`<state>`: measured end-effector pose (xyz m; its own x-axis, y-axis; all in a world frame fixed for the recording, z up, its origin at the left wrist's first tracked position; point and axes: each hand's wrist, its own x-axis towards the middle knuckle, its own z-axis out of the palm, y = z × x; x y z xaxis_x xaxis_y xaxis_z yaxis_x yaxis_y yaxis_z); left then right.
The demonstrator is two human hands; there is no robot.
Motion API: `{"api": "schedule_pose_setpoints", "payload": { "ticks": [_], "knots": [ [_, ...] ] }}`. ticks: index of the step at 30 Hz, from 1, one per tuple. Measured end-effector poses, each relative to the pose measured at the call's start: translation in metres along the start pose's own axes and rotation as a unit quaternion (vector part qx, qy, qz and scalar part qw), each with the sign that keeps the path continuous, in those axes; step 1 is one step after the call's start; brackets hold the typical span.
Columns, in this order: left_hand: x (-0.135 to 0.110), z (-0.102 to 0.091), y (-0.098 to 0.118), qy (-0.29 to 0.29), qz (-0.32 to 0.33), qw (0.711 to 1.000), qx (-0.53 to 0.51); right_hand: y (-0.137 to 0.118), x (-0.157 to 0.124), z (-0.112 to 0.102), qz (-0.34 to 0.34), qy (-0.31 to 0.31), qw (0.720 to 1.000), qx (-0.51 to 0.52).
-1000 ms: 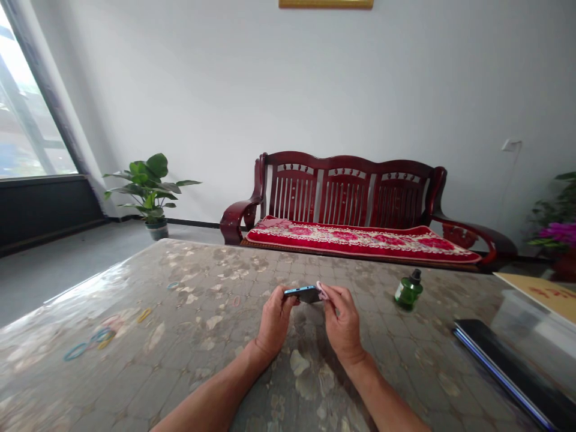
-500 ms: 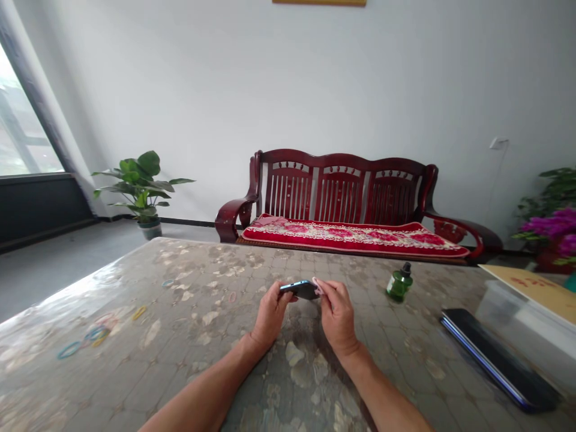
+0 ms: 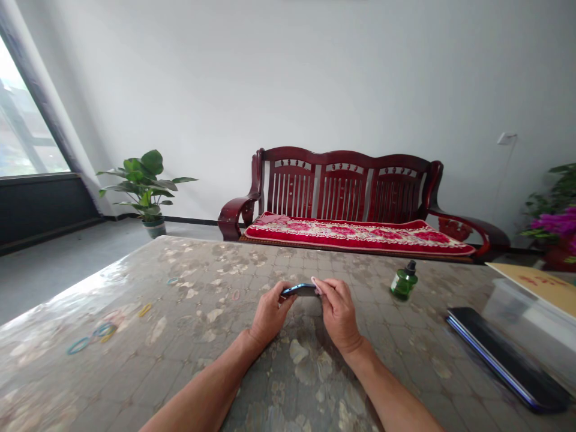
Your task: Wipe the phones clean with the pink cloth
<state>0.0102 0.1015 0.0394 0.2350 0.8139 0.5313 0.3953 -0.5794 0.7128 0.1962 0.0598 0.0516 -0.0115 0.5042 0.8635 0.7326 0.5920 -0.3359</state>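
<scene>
A smartphone (image 3: 302, 290) with a blue edge is held above the table, its narrow side towards me and its dark face tilted down. My left hand (image 3: 270, 313) is closed on its left end, thumb below and fingers above. At the right end, my right hand (image 3: 338, 312) pinches a small pale pink cloth (image 3: 315, 284) against the phone's edge. Most of the cloth is hidden behind the fingers.
A green bottle (image 3: 404, 284) with a black cap stands to the right. Beyond it lie a dark phone-like slab (image 3: 506, 357) and a clear plastic box (image 3: 531, 318). Several coloured rubber bands (image 3: 103, 330) are scattered on the patterned tablecloth (image 3: 180, 360) at left.
The phone has tilted slightly, so less of its dark face shows. The cloth stays at its right end in my right hand. My view has shifted a little.
</scene>
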Motion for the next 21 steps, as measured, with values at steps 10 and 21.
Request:
{"api": "schedule_pose_setpoints", "payload": {
  "ticks": [10, 21],
  "knots": [
    [-0.003, -0.011, 0.006, -0.055, 0.052, 0.967, 0.242, 0.000, -0.001, 0.001, -0.030, -0.038, 0.998, -0.045],
    [-0.008, -0.010, -0.001, -0.065, 0.046, 0.988, 0.130, -0.018, -0.001, 0.005, -0.097, -0.094, 0.990, -0.042]
  ]
}}
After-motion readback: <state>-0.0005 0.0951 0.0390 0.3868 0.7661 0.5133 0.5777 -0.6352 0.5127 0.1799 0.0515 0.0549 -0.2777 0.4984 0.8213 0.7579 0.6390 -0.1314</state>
